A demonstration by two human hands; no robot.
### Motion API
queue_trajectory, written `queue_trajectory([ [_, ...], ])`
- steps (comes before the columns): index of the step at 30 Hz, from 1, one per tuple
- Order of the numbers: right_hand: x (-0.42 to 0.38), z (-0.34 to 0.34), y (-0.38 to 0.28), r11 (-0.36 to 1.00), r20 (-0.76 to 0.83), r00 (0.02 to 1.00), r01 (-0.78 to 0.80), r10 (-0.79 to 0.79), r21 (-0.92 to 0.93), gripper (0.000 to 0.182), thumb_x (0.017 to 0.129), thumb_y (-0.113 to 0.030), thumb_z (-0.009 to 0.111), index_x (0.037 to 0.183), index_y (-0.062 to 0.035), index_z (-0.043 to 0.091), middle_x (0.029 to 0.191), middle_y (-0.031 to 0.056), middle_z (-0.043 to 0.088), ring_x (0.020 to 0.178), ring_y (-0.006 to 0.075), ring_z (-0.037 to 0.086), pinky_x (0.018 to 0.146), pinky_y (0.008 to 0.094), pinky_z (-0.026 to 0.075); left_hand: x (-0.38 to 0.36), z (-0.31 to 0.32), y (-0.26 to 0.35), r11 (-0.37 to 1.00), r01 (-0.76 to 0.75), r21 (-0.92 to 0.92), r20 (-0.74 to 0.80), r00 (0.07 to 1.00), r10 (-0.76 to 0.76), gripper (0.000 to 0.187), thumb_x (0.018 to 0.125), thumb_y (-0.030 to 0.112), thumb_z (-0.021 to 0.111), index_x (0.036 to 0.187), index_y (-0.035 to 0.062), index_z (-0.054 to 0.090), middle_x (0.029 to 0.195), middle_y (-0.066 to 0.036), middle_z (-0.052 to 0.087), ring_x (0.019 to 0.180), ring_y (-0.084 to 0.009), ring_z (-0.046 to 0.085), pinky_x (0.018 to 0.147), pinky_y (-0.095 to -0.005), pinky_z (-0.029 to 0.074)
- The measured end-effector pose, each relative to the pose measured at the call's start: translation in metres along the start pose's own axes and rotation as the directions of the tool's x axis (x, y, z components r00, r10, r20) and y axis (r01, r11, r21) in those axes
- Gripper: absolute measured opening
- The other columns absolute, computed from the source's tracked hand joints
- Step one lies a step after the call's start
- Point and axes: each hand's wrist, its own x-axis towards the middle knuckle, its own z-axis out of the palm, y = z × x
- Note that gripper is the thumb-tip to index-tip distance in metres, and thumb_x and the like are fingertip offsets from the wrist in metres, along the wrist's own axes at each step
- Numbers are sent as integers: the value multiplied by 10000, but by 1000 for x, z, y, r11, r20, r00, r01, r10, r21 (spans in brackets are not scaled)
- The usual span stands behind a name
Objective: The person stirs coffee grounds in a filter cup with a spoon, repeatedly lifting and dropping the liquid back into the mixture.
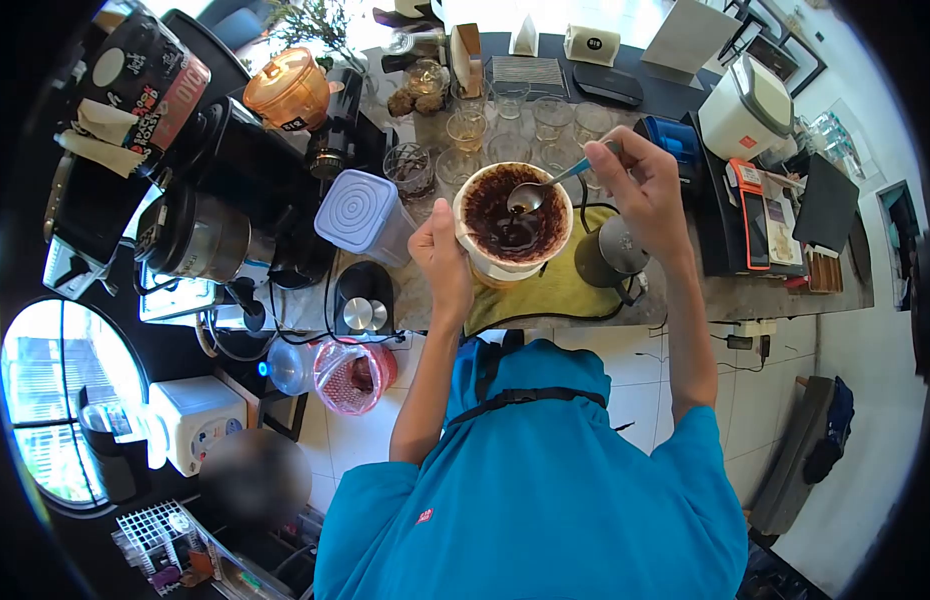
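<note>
A white coffee dripper (pixel 477 254) with wet dark coffee grounds (pixel 505 232) stands in front of me on the counter, over a vessel that is mostly hidden beneath it. My left hand (pixel 447 262) is closed at the dripper's left side, thumb up; its grip is partly hidden. Between the fingers of my right hand (pixel 640 190) is a metal spoon (pixel 528 198), held by the end of its handle. The spoon's bowl hangs over the grounds, with dark coffee in it. To the right of the dripper stands a grey metal kettle (pixel 617 248).
A green cloth (pixel 565 290) lies under the dripper and kettle. Several glasses (pixel 553 115) stand behind. At left are a lidded plastic container (pixel 360 215) and coffee machines (pixel 200 240); at right, a white canister (pixel 750 105). A pink-lined bin (pixel 353 375) sits below the counter.
</note>
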Motion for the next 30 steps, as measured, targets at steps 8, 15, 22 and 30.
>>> queue_trajectory([
  [8, -10, 15, 4, 953, 35, 999, 44, -35, -299, 338, 925, -220, 653, 732, 28, 528, 564, 84, 446, 522, 114, 362, 482, 324, 307, -2, -2, 0, 995, -75, 73, -30, 997, 77, 463, 1041, 281, 473, 669, 24, 573, 657, 62, 515, 611, -14, 393, 539, -227, 310],
  [15, -11, 24, 46, 956, 49, 965, -263, 259, 133, 348, 958, -205, 562, 669, -26, 488, 568, -46, 426, 538, 52, 340, 495, 256, 268, -6, 2, 3, 988, -76, 131, -38, 996, 81, 468, 1041, 273, 471, 648, 30, 543, 635, 72, 482, 605, -13, 364, 527, -234, 278],
  [22, -10, 11, 30, 876, 38, 945, -316, 325, 363, 312, 977, -253, 572, 719, -81, 536, 588, -54, 454, 545, 25, 375, 517, 210, 271, -5, 1, 0, 995, -71, 68, -40, 996, 74, 460, 1040, 275, 475, 672, 19, 581, 654, 60, 528, 608, -11, 386, 540, -223, 300],
  [30, -8, 3, 0, 998, -69, 998, -6, 2, -68, 259, 972, -224, 598, 823, -13, 588, 551, 9, 467, 501, 69, 411, 476, 258, 301, -3, 5, 7, 998, -56, 40, -51, 997, 58, 465, 1042, 289, 469, 686, 19, 598, 675, 50, 561, 618, -11, 423, 551, -218, 332],
])
